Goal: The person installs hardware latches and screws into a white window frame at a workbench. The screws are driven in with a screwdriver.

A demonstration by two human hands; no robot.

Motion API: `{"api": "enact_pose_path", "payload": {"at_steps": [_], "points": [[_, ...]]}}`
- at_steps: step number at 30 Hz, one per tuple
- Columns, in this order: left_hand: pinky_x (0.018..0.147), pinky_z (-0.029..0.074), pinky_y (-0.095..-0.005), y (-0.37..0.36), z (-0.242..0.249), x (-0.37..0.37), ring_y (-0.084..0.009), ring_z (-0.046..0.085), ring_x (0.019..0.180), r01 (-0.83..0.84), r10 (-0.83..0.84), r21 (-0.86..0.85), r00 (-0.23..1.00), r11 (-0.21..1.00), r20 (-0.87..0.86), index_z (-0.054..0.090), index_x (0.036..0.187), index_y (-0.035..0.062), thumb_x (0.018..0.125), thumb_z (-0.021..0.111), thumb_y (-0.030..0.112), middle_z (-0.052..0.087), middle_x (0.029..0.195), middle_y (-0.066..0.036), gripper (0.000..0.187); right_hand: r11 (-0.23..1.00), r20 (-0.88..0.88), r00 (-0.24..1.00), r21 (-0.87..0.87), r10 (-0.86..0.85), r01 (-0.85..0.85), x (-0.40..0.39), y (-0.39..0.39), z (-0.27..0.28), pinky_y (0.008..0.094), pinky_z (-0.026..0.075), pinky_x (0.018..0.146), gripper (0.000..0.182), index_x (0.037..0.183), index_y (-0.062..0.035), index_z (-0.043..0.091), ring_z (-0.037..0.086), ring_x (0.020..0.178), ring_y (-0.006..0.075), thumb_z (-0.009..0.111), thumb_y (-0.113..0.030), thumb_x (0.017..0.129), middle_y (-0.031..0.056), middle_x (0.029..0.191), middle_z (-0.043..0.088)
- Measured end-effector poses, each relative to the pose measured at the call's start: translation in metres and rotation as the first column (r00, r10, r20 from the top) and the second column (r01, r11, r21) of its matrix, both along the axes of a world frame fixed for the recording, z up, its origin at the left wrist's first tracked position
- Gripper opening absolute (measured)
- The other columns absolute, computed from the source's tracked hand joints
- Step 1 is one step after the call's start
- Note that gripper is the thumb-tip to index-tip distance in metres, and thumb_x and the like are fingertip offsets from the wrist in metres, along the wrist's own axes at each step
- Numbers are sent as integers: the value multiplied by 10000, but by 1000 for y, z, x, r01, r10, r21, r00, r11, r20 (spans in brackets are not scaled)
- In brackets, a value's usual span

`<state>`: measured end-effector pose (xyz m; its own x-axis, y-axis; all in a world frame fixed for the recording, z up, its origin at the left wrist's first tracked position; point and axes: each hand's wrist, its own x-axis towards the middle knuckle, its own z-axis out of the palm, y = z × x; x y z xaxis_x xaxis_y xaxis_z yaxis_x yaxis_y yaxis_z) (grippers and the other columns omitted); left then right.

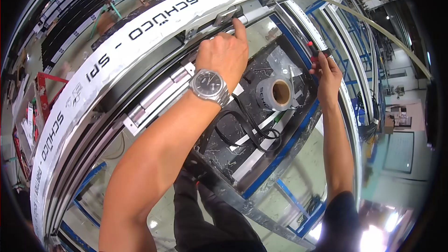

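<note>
My left hand (pixel 223 49), with a metal watch (pixel 208 84) on its wrist, lies over the inner edge of the long aluminium profile (pixel 175 81). Its index finger is stretched out to a small metal fitting (pixel 227 17) on that profile. The other fingers are bent down and mostly hidden. Between the thumb and fingers of my right hand (pixel 328 75) is a small red and black tool (pixel 320 57), held beside the right-hand profile. How the tool ends cannot be made out.
White film printed SCHÜCO (pixel 161 21) covers the profile's outer face. Between my arms, a dark tray (pixel 224 158) with blue edges holds a tape roll (pixel 281 94), black cable loops (pixel 247 128) and scraps. Blue frames (pixel 291 196) stand around, and a red rack (pixel 42 93) is at left.
</note>
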<state>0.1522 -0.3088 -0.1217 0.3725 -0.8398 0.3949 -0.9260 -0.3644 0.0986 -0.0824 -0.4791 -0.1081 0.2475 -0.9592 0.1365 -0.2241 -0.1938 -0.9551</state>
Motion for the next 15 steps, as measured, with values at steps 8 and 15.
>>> {"api": "enact_pose_path", "payload": {"at_steps": [8, 15], "points": [[431, 499, -265, 3, -6, 5, -148, 631, 503, 32, -36, 98, 999, 995, 36, 464, 1351, -4, 811, 615, 122, 608, 628, -41, 575, 996, -111, 992, -74, -59, 51, -1, -4, 3, 201, 464, 619, 327, 1061, 1, 669, 568, 638, 95, 635, -298, 932, 40, 797, 629], [391, 455, -236, 9, -20, 5, -114, 604, 491, 37, -30, 99, 997, 994, -74, 337, 1460, 34, 778, 639, 130, 580, 624, -19, 752, 987, 88, 989, 113, -122, 111, 7, -13, 6, 258, 514, 618, 356, 1143, -4, 582, 592, 641, 100, 626, -294, 941, 56, 855, 637]]}}
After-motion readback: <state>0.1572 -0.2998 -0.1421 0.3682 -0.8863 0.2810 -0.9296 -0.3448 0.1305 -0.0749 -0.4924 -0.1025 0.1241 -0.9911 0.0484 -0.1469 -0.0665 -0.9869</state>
